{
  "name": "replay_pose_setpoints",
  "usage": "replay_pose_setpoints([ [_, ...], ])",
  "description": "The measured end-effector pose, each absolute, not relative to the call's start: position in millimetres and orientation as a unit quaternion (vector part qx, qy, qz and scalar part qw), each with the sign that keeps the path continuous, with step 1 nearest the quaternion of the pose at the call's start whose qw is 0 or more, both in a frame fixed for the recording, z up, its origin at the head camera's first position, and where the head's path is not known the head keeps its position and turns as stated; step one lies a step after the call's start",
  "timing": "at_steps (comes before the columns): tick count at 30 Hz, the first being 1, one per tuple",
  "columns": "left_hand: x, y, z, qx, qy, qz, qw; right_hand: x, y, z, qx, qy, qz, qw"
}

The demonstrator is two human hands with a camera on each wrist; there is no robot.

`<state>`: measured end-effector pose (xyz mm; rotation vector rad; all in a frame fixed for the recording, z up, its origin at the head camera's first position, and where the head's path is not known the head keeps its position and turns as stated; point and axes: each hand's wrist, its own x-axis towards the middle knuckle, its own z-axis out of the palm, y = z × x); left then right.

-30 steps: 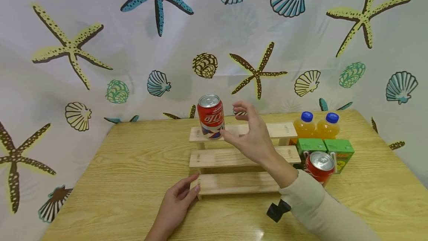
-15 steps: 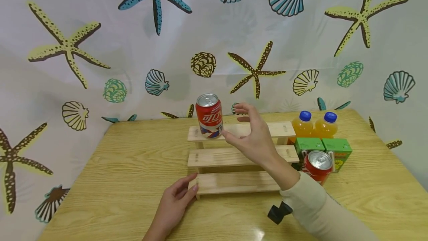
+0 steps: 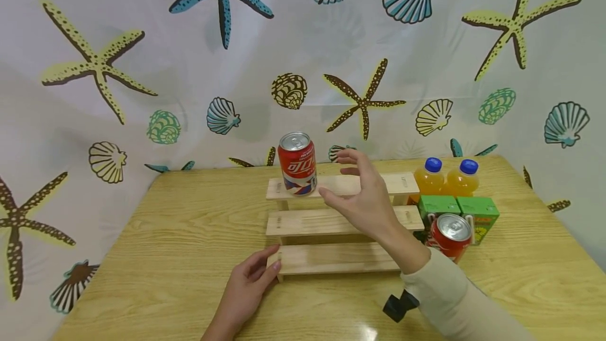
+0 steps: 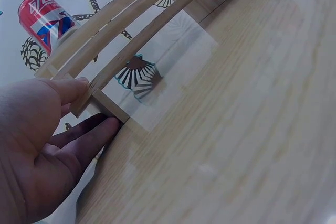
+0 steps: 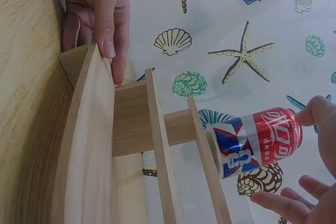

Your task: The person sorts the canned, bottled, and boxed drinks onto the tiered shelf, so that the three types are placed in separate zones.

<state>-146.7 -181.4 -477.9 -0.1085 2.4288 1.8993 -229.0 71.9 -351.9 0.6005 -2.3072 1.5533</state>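
Observation:
A red soda can (image 3: 298,164) with a silver lid and a white-and-blue lower band stands upright on the left end of the top step of a three-step wooden rack (image 3: 331,259). My right hand (image 3: 366,199) is just right of the can, thumb and fingers spread in a loose C with nothing between them; a gap shows between thumb and can. My left hand (image 3: 251,283) grips the left end of the lowest step. In the left wrist view, its thumb lies on the board and its fingers (image 4: 97,135) reach the leg below.
Right of the rack stand two orange drink bottles (image 3: 461,179) with blue caps, two green juice cartons (image 3: 479,214) and another red can (image 3: 451,238). A curtain (image 3: 255,136) printed with shells and starfish hangs behind the wood-grain table (image 3: 189,236).
My right hand has drawn back slightly to the right, away from the can, which stays on the top step. My left hand keeps its hold on the rack.

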Motion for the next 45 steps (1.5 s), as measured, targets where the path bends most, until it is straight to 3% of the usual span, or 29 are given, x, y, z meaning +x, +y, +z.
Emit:
replay_pose_setpoints([
  [45, -147, -181, -479, -0.049, 0.769, 0.637, 0.033, -215, 98, -370, 0.182, -0.795, 0.553, 0.172],
])
